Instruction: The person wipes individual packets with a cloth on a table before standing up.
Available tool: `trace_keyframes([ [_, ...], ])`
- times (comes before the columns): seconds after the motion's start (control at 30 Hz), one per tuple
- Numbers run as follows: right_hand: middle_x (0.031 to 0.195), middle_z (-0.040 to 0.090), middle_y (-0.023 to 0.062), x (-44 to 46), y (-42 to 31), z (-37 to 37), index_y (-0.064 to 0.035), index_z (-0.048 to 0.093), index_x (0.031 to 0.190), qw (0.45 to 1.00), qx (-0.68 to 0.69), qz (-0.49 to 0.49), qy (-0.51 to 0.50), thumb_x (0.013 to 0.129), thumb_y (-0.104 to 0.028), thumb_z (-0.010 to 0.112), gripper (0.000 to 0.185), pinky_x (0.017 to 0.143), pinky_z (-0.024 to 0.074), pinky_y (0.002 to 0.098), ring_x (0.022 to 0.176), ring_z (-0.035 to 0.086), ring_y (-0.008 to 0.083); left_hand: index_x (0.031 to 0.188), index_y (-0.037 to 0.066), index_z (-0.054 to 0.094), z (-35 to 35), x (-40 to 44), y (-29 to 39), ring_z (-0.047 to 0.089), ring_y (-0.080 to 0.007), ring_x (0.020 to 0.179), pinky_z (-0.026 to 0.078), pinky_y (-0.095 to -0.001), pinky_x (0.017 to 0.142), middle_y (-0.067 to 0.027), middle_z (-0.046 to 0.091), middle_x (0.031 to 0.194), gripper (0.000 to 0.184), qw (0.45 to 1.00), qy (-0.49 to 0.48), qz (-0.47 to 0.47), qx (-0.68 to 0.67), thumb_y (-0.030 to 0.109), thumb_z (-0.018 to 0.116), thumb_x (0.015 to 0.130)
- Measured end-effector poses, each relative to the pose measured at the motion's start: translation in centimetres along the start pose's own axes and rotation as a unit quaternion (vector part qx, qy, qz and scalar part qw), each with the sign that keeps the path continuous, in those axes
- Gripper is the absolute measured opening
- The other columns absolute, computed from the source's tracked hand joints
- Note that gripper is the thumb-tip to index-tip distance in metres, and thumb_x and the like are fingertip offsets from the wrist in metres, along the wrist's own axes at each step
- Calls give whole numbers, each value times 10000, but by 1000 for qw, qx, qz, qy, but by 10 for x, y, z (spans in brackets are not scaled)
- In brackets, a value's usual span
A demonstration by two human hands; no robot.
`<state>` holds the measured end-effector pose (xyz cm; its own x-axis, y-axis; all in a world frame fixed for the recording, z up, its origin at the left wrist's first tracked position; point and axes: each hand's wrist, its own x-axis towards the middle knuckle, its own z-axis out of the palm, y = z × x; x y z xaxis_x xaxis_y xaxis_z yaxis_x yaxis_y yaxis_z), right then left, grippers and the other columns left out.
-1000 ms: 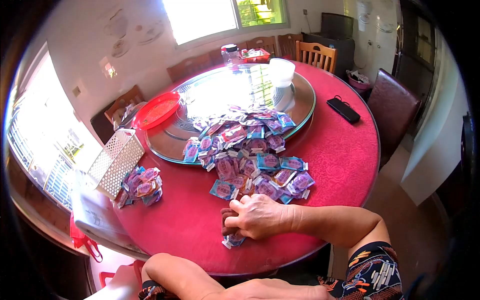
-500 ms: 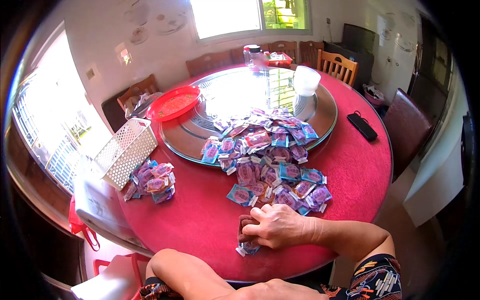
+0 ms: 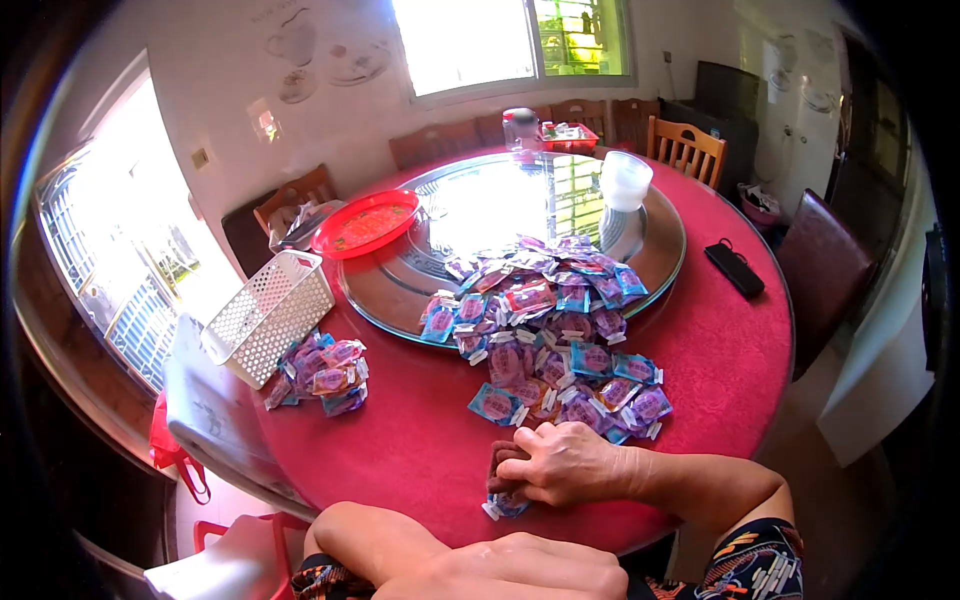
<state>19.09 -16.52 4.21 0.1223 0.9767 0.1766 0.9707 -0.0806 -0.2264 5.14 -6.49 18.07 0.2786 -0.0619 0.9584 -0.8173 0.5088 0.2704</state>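
Observation:
Closed around a small brown cloth [image 3: 503, 460], my right hand [image 3: 570, 465] is low over the near part of the table. Just below the cloth, a blue sachet with a white end [image 3: 507, 503] pokes out, partly hidden. My left hand [image 3: 510, 568] lies across the bottom of the view, back upward, its fingertips cut off or hidden. Beyond the right hand, a large heap of purple, blue and orange sachets [image 3: 545, 310] spreads from the glass turntable onto the red table. A smaller pile of similar sachets [image 3: 322, 373] sits to the left.
A white perforated basket [image 3: 270, 315] stands beside the small pile. On the turntable [image 3: 390, 295] are a red tray [image 3: 368, 225] and a white translucent container [image 3: 626, 182]. A black case [image 3: 734, 268] lies on the red tablecloth [image 3: 715, 345] at right. Chairs surround the table.
The view has shifted, so the table appears slightly lower and to the right. My left hand has come further into view at the bottom. My right hand still grips the brown cloth.

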Motion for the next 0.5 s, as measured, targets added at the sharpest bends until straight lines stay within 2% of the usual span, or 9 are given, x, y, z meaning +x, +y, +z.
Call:
trace_keyframes([
  [0.1, 1101, 669, 203, -1, -3, -4, -159, 742, 1185, 1000, 8, 5, 0, 941, -370, 766, 324, 789, 625, 522, 929, 758, 413, 1079, -155, 728, 6, -3, -2, 661, -313, 598, 516, -397, 490, -283, 729, 863, 548, 1000, 24, -12, -12, 364, 574, 1166],
  [0.2, 1013, 657, 151, -2, 3, 7, -195, 732, 1147, 998, -29, -19, 50, 915, -388, 808, 311, 710, 601, 460, 843, 732, 347, 1082, -152, 728, 8, -4, 0, 654, -314, 590, 513, -396, 487, -284, 727, 859, 542, 999, 29, -17, 0, 361, 576, 1165],
  [0.33, 1119, 673, 206, 0, -3, -2, -156, 744, 1219, 1000, -3, 11, -2, 922, -308, 762, 334, 816, 625, 518, 955, 762, 415, 1081, -144, 728, 13, -20, -10, 641, -309, 582, 508, -396, 486, -281, 723, 855, 528, 999, 38, 30, 1, 357, 584, 1161],
  [0.5, 1132, 674, 210, 0, -3, -4, -147, 748, 1216, 1000, 2, 13, -9, 918, -294, 763, 333, 823, 626, 512, 965, 764, 417, 1080, -137, 729, 14, -30, -12, 632, -302, 579, 499, -397, 481, -272, 720, 853, 518, 999, 37, 34, 6, 356, 589, 1159],
])
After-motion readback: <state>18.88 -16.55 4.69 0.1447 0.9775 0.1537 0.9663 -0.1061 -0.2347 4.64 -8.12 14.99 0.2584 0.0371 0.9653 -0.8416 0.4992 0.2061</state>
